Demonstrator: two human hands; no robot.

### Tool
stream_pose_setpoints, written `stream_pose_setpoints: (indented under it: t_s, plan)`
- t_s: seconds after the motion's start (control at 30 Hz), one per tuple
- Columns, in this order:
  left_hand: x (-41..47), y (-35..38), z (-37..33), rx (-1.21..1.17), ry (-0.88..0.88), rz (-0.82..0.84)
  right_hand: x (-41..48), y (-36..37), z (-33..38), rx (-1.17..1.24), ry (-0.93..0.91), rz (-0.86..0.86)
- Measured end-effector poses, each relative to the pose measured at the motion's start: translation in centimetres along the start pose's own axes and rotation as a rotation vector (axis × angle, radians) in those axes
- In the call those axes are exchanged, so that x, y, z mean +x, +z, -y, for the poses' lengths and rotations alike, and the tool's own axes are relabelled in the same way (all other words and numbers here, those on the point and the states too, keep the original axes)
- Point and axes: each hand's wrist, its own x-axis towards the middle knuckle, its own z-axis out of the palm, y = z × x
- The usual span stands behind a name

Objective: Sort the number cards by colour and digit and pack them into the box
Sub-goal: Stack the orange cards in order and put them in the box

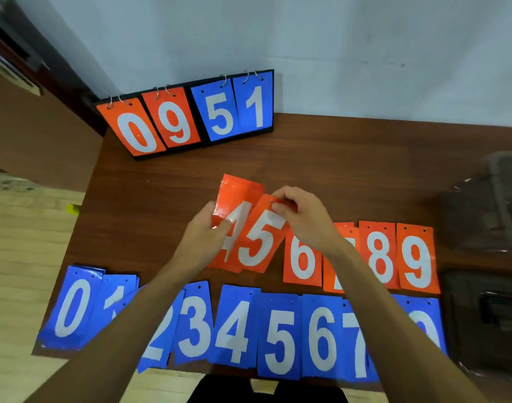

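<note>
- Where the worktop meets its near edge at 6 o'clock, a row of blue cards lies face up, reading 0 through 7 from 8 o'clock to 5 o'clock, each overlapping or touching its neighbour. Both forearms cross over this row and hide parts of the 1, the 2 and the last card on the right.
- Just beyond it, from the centre toward 3 o'clock, lies a row of orange cards: the orange 6, a 7 mostly hidden by the right forearm, the orange 8 and the orange 9.
- At the centre, the left hand grips the orange 4 stack at its left edge, thumb on the face and fingers curled beneath, the stack tilted.
- Beside it, the right hand pinches the top edge of the orange 5 card between thumb and forefinger fingers; this card overlaps the 4 stack.
- At 3 o'clock sits a dark box, blurred, well apart from the hands.
- At 11 o'clock a scoreboard leans against the wall, its ringed cards showing orange 0 and 9, blue 5 and 1.
</note>
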Motion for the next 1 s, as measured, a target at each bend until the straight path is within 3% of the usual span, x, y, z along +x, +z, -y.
stream_pose_setpoints:
  t_s: [0.13, 0.23, 0.5, 0.6, 0.67, 0.83, 1.0]
  plan:
    - [-1.6, 1.4, -0.6, -0.112, -0.007, 0.072, -2.5, 0.2, 0.4, -0.085, 0.035, -0.188]
    - [-2.2, 2.9, -0.7, -0.071, -0.003, 0.129, -3.2, 0.1, 0.2, -0.06, 0.047, -0.305]
    - [-2.8, 6.5, 0.0, -0.088, -0.1, 0.076, -3.9, -1.0, -2.9, -0.006, 0.074, -0.329]
    - [-2.5, 7.2, 0.1, -0.15, -0.152, 0.003, -4.2, -2.2, -6.3, -0.128, 0.198, -0.231]
    - [-2.3, 7.4, 0.2, -0.159, -0.182, -0.052, -3.8, -2.5, -8.1, -0.336, 0.225, -0.103]
    - [-1.9, 8.1, 0.5, -0.173, -0.236, -0.152, -1.6, -1.9, -10.1, -0.857, 0.028, 0.191]
    - [-1.6, 8.5, 1.0, -0.18, -0.262, -0.211, 0.3, -0.9, -10.7, -0.849, -0.002, 0.151]
